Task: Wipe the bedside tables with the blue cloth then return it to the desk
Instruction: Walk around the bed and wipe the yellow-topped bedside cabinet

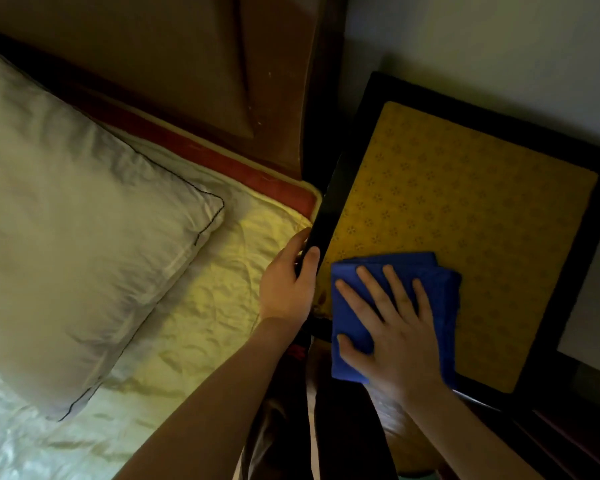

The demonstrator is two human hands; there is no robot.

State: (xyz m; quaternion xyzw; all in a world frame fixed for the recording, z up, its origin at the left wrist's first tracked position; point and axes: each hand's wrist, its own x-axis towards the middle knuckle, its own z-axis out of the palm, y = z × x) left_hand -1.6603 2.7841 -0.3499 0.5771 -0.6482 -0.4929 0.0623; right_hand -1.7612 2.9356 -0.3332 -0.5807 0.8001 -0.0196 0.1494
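The right hand (395, 327) lies flat, fingers spread, on the folded blue cloth (440, 282) at the near corner of the bedside table (465, 209). The left hand (288, 282) grips the table's dark edge beside the bed (222, 289).

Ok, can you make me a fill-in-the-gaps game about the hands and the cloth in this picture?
1. The folded cloth under the right hand is coloured ____.
2. The cloth lies on the table's patterned ____ top.
3. The left hand holds the dark ____ of the bedside table.
4. The white pillow lies on the ____.

Missing words: blue; yellow; edge; bed
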